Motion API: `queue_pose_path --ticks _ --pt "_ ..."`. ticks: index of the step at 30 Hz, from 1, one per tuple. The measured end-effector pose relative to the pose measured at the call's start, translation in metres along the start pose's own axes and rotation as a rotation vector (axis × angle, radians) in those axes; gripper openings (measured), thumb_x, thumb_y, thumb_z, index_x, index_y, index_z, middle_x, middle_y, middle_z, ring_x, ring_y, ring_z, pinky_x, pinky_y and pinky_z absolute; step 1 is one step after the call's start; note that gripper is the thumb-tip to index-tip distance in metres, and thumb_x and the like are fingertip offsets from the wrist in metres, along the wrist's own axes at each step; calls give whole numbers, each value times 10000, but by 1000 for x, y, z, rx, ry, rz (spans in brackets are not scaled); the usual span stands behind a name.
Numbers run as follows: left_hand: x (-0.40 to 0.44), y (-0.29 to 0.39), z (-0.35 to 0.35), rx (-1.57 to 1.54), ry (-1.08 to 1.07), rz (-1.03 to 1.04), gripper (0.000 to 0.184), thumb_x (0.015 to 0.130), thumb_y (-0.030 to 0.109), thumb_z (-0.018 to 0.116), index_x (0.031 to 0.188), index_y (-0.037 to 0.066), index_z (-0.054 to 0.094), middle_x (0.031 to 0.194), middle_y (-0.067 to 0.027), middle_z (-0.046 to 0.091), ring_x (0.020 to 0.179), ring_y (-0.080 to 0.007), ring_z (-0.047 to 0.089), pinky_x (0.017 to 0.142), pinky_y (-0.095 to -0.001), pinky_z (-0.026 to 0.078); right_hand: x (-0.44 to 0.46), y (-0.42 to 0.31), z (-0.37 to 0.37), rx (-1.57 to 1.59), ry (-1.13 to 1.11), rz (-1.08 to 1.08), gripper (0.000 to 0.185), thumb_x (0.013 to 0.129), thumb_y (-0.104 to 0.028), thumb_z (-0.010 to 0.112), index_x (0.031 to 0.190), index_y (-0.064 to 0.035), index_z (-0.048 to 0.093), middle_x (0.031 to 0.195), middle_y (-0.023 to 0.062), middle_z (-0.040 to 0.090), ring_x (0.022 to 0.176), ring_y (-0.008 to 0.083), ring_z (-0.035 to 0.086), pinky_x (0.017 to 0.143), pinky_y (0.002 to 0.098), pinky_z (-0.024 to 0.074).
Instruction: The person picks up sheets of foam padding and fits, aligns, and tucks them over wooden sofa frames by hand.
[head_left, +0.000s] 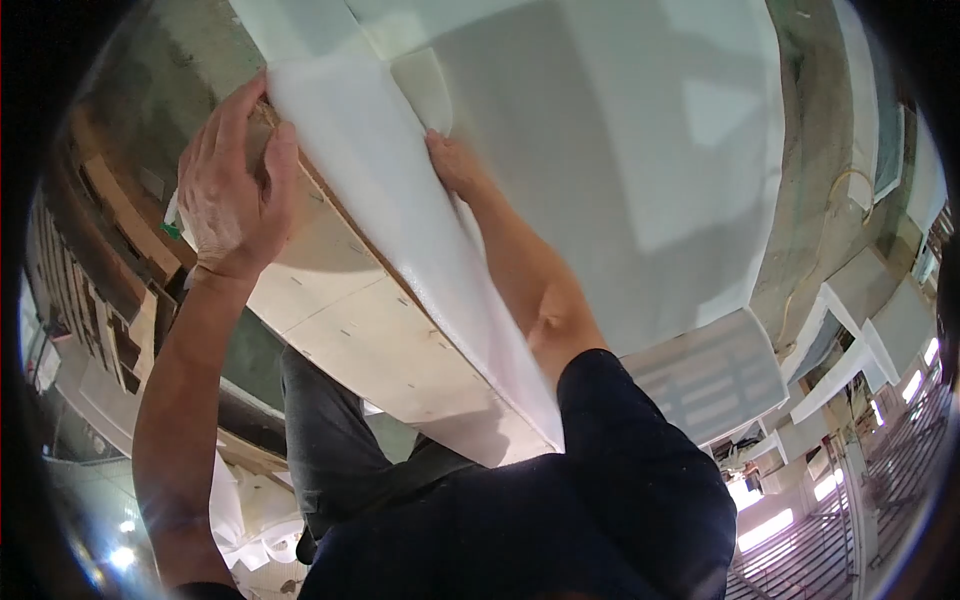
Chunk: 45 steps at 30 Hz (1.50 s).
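Observation:
A long wooden panel (370,330) with rows of staples runs from the upper left down to my waist. White foam padding (400,210) lies along its top edge. My left hand (235,180) rests on the panel's far upper corner, fingers spread and thumb near the padding's edge. On the other side of the padding is my right hand (455,165), its fingers touching the padded side beside a small foam flap (425,90). Part of its fingers is hidden. Large pale padded surface (620,180) spreads to the right of my right forearm.
Wooden strips and frames (110,220) are stacked at the left. A grey padded piece (705,375) stands at the lower right of the pale surface. White frame pieces (845,350) and a yellow hose (815,245) lie on the right side.

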<state>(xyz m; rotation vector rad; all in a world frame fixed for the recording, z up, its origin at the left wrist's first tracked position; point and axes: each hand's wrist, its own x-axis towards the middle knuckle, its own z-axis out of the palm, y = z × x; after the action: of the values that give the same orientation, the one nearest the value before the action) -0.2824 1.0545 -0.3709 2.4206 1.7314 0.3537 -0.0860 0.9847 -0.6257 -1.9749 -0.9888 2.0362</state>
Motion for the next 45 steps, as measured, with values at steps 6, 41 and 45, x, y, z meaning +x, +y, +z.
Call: queue_pose_path --ticks 6,41,45 --pt "-1 -3 1 -34 12 4 401 868 248 525 1220 55 515 1133 -141 591 1032 -333 569 890 -427 422 7 -15 2 -124 16 20 673 927 -507 329 1127 89 569 1150 250 581 1099 375 538 957 406 377" --pt "1 -3 -8 -31 -40 -49 421 875 240 506 1238 27 482 1166 -165 564 1041 -351 557 886 -453 411 112 -72 24 -47 90 -65 771 919 -591 258 996 98 594 1018 268 607 1009 382 551 932 420 370" --pt "0 -6 -10 -51 -47 -51 440 885 270 500 1245 18 473 1168 -170 561 1057 -343 551 901 -447 405 80 -99 19 19 94 -23 767 918 -611 237 942 74 581 955 237 608 891 352 555 865 402 393"
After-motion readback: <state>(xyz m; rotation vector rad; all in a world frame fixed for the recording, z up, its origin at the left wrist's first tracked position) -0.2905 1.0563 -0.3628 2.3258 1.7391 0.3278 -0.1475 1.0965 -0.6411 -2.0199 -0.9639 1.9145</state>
